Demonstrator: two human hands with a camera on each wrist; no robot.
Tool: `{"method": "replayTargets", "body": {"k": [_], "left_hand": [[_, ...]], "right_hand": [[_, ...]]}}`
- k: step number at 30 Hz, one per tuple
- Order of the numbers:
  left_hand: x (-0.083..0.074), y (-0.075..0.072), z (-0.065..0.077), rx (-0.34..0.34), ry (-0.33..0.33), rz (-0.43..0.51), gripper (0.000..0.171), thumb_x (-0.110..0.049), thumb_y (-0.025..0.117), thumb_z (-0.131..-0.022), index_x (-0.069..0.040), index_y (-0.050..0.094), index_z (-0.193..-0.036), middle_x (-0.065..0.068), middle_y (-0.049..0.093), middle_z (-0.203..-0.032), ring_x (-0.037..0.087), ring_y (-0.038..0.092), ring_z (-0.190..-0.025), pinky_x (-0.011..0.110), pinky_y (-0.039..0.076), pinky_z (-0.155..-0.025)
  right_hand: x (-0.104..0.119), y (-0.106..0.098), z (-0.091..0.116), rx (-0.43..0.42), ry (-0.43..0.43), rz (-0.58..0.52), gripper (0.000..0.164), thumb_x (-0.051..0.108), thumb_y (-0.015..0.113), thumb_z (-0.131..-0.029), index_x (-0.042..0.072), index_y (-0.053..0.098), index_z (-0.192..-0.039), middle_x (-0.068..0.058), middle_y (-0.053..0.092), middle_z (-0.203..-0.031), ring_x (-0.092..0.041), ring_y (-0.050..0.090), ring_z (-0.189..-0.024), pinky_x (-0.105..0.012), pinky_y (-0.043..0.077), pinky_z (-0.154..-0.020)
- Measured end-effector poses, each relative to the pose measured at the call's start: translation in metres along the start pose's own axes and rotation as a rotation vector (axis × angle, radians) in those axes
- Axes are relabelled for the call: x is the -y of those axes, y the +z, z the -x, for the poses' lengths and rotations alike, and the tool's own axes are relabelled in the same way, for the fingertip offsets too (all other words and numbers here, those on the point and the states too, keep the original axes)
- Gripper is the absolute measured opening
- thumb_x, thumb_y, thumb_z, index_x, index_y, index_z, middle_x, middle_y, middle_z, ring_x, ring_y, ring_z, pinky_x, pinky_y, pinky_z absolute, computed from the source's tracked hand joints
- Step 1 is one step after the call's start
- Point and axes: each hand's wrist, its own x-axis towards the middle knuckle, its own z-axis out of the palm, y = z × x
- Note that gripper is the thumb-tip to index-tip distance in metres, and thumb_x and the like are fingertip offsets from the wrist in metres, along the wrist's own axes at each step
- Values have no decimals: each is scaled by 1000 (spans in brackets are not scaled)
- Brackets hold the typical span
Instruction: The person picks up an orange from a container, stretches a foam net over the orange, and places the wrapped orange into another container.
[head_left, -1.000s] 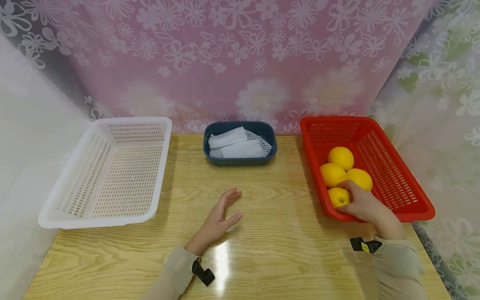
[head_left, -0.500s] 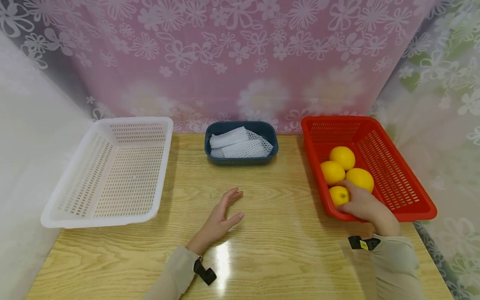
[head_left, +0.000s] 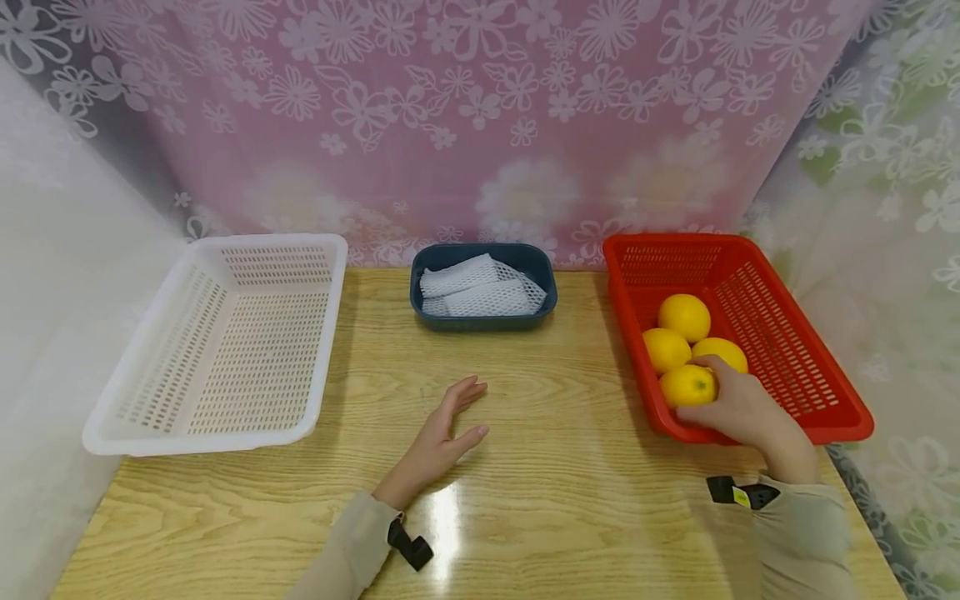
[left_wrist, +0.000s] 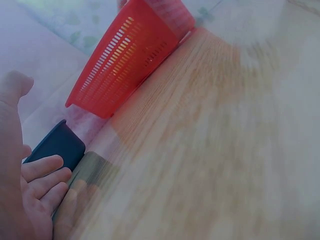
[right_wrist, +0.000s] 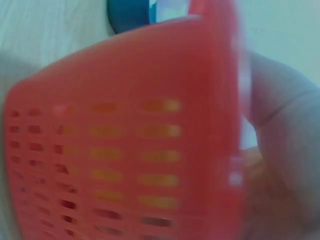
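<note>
Four yellow fruits [head_left: 666, 350] inside red basket [head_left: 832, 435], one gripped.

Head view: from above, facing forward-down over yellowish wood-grain table [head_left: 525, 483]. Left wrist: low, tilted, facing across table. Right wrist: very near red perforated plastic basket [head_left: 783, 333], facing outer wall; all views share basket.

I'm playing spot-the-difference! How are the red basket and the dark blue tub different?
The red basket is bigger than the dark blue tub. The red basket's sides have slots; the tub's look solid. The basket holds yellow fruits; the tub holds white mesh. Both are open on top.
</note>
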Motion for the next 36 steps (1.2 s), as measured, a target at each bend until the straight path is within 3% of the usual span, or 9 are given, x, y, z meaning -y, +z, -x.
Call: {"method": "replayTargets", "body": {"k": [7, 14, 20, 25, 31, 36], "left_hand": [[-1, 0, 0, 6, -14, 13, 64, 1, 59, -96, 6, 25, -150, 33, 38, -147, 46, 36, -137, 59, 26, -111], [-2, -1, 0, 14, -16, 13, 65, 1, 59, -97, 6, 23, -151, 33, 37, -147, 46, 35, -138, 60, 26, -111], [-3, 0, -1, 14, -34, 25, 65, -1, 59, -97, 5, 23, -151, 33, 37, -148, 46, 35, -138, 59, 25, -112], [-3, 1, -1, 9, -45, 23, 67, -1, 62, -96, 5, 24, -151, 31, 37, -148, 45, 35, -139, 59, 25, -112], [0, 2, -1, -1, -57, -2, 72, -1, 68, -92, 7, 25, -149, 31, 37, -149, 44, 36, -138, 58, 27, -112], [23, 5, 0, -17, -57, -21, 80, -2, 73, -88, 3, 24, -152, 26, 38, -150, 40, 37, -139, 57, 26, -112]], "right_hand": [[9, -17, 16, -82, 36, 10, 88, 48, 78, -81, 0, 35, -141, -25, 59, -108, -33, 54, -85, -35, 44, -64], [28, -30, 30, -219, -2, -2, 82, 44, 78, -83, 1, 38, -140, -26, 58, -110, -36, 54, -85, -35, 41, -63], [55, -32, 38, -272, -32, -28, 80, 38, 81, -81, 5, 39, -140, -26, 57, -112, -37, 54, -86, -36, 41, -62], [86, -22, 38, -280, -88, -54, 84, 36, 84, -78, 6, 39, -141, -25, 57, -113, -36, 54, -89, -38, 45, -64], [118, 6, 25, -265, -195, -110, 79, 30, 86, -75, 9, 44, -139, -17, 59, -113, -33, 53, -93, -44, 46, -73], [138, 36, 7, -231, -257, -160, 76, 24, 87, -72, 11, 47, -135, -12, 62, -114, -28, 57, -92, -44, 48, -79]]}}
